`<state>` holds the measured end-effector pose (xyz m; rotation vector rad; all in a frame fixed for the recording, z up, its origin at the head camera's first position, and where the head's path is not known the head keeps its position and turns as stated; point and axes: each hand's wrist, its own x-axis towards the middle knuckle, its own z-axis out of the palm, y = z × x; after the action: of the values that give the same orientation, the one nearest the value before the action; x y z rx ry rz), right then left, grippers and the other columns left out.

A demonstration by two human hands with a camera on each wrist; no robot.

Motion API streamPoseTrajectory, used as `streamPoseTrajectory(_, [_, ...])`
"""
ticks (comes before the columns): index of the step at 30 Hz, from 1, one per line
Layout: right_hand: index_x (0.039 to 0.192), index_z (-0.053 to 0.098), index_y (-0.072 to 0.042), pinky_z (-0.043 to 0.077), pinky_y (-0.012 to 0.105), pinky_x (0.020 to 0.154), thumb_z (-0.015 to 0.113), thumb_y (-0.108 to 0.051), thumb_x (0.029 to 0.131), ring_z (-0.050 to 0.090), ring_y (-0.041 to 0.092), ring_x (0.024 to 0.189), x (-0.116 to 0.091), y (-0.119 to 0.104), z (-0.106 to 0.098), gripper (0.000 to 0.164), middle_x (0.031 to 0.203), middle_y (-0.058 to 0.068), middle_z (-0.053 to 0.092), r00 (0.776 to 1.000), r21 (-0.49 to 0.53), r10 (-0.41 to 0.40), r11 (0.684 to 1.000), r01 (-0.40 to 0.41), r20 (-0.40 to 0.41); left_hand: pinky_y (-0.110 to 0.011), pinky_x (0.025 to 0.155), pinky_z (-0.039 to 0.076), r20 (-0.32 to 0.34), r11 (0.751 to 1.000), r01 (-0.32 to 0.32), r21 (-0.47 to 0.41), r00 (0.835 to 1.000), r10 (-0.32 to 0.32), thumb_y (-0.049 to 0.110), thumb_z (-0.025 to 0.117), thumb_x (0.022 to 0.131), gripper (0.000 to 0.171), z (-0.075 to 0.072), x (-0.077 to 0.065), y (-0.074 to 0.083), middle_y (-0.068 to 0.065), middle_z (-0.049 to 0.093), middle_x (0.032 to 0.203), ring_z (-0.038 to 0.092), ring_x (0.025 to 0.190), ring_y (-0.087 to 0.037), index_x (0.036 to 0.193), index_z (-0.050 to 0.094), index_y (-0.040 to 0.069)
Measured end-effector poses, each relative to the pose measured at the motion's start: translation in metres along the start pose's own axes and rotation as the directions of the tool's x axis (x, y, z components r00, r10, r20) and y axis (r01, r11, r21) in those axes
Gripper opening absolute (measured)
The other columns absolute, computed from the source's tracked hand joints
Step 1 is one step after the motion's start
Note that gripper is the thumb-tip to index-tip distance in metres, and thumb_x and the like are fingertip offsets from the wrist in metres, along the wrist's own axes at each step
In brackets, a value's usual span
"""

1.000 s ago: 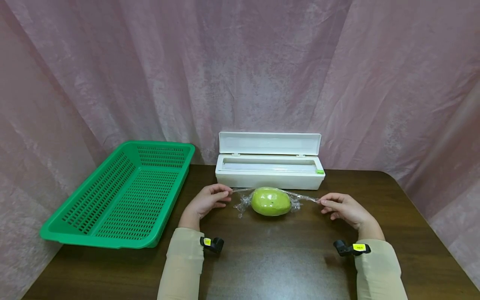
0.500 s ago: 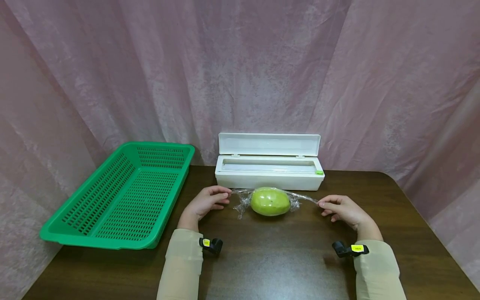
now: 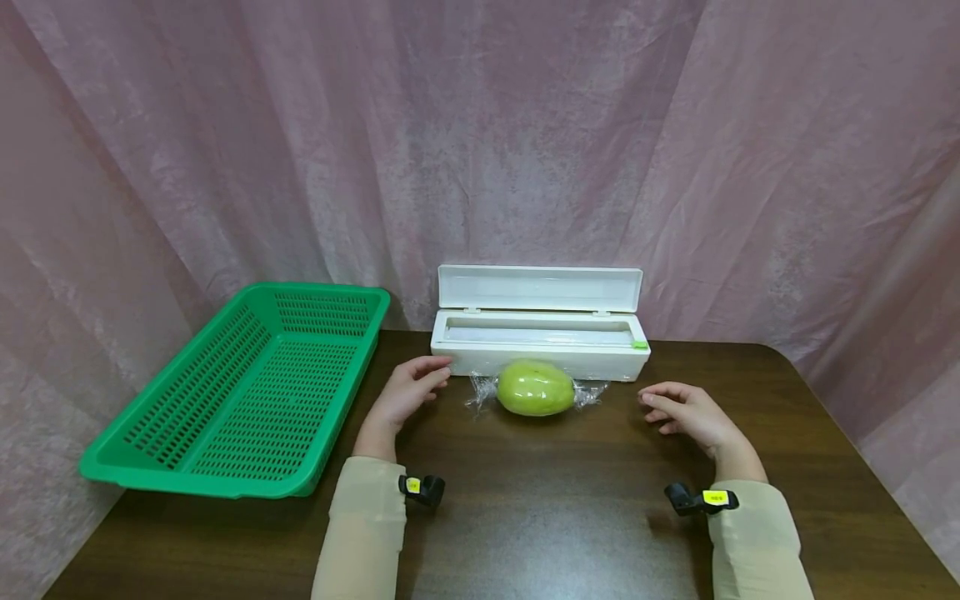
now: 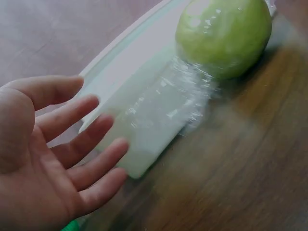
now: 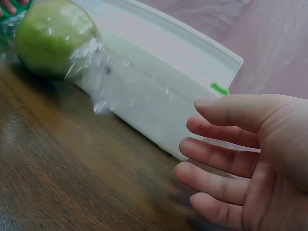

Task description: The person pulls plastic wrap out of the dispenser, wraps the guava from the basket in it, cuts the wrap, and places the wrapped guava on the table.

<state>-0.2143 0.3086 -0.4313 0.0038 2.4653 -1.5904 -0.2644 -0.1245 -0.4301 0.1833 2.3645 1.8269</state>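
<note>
A green oval fruit (image 3: 536, 388) wrapped in clear plastic film lies in the middle of the table, just in front of the white box. Crumpled tufts of the plastic film (image 3: 588, 393) stick out at both ends of it. To the left is my left hand (image 3: 408, 392), apart from the film; the left wrist view shows its fingers (image 4: 91, 156) spread with nothing between them. My right hand (image 3: 690, 412) hovers to the right, also away from the film. Its fingers (image 5: 216, 183) are loosely bent and hold nothing in the right wrist view.
Behind the fruit stands a long white cling film box (image 3: 540, 362), lid up, with a roll inside and a small green piece at its right end. A green plastic basket (image 3: 352, 400) is at the left. A pink curtain (image 3: 525, 133) hangs behind the brown table (image 3: 555, 517).
Both hands have let go of the stretched film ends. The film has drawn in to the fruit, which sits slightly farther back. My left hand has shifted slightly back and left.
</note>
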Motion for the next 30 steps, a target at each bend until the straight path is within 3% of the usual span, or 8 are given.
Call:
streamPoseTrajectory(5, [0.128, 0.05, 0.009, 0.055, 0.032, 0.071, 0.057, -0.034, 0.094, 0.065, 0.01, 0.086, -0.001, -0.001, 0.0, 0.055, 0.122, 0.026, 0.058, 1.0, -0.001, -0.011, 1.0, 0.011, -0.003, -0.036, 0.085, 0.048, -0.067, 0.979, -0.138, 0.153, 0.986, 0.15, 0.017, 0.063, 0.09, 0.034, 0.014, -0.001, 0.011, -0.015, 0.061, 0.123, 0.057, 0.105, -0.028, 0.122, 0.062, 0.006])
streamPoseTrajectory(9, [0.128, 0.05, 0.009, 0.055, 0.031, 0.071, 0.057, -0.033, 0.094, 0.066, 0.01, 0.086, -0.001, -0.002, 0.001, 0.054, 0.12, 0.024, 0.06, 1.0, 0.003, -0.023, 1.0, 0.023, -0.007, -0.045, 0.094, 0.046, -0.043, 0.941, -0.232, 0.245, 0.967, 0.249, 0.018, 0.063, 0.09, 0.033, 0.028, -0.004, 0.019, -0.014, 0.056, 0.127, 0.054, 0.114, -0.031, 0.121, 0.063, 0.007])
streamPoseTrajectory(13, [0.127, 0.05, 0.01, 0.055, 0.031, 0.071, 0.057, -0.032, 0.094, 0.066, 0.01, 0.086, 0.0, -0.003, 0.002, 0.054, 0.117, 0.02, 0.062, 0.999, 0.013, -0.044, 0.999, 0.044, -0.008, -0.047, 0.102, 0.041, 0.003, 0.907, -0.287, 0.309, 0.954, 0.301, 0.02, 0.061, 0.092, 0.034, 0.041, -0.007, 0.026, -0.011, 0.052, 0.133, 0.048, 0.126, -0.029, 0.122, 0.062, 0.006])
streamPoseTrajectory(18, [0.131, 0.047, 0.007, 0.055, 0.03, 0.072, 0.059, -0.034, 0.093, 0.065, 0.009, 0.09, 0.001, -0.004, 0.005, 0.057, 0.122, 0.026, 0.057, 0.999, -0.001, -0.039, 0.999, 0.038, -0.027, -0.047, 0.106, 0.038, 0.063, 0.856, -0.334, 0.395, 0.939, 0.337, 0.021, 0.061, 0.091, 0.037, 0.058, -0.01, 0.034, -0.01, 0.05, 0.138, 0.045, 0.13, -0.028, 0.124, 0.061, 0.005])
streamPoseTrajectory(26, [0.135, 0.043, 0.003, 0.055, 0.032, 0.076, 0.061, -0.034, 0.092, 0.065, 0.014, 0.098, 0.005, -0.008, 0.01, 0.06, 0.128, 0.028, 0.054, 0.999, -0.02, -0.049, 0.999, 0.049, -0.021, -0.049, 0.107, 0.035, 0.225, 0.698, -0.412, 0.586, 0.91, 0.348, 0.028, 0.061, 0.09, 0.046, 0.083, -0.017, 0.04, -0.004, 0.044, 0.146, 0.041, 0.135, -0.024, 0.133, 0.055, 0.013])
streamPoseTrajectory(30, [0.133, 0.046, 0.001, 0.054, 0.033, 0.077, 0.063, -0.034, 0.09, 0.061, 0.004, 0.094, 0.006, -0.011, 0.014, 0.058, 0.127, 0.024, 0.056, 0.997, -0.056, -0.07, 0.996, 0.068, -0.028, -0.053, 0.107, 0.033, 0.25, 0.666, -0.403, 0.627, 0.915, 0.318, 0.03, 0.061, 0.091, 0.047, 0.089, -0.02, 0.041, -0.003, 0.044, 0.145, 0.041, 0.135, -0.023, 0.135, 0.053, 0.015])
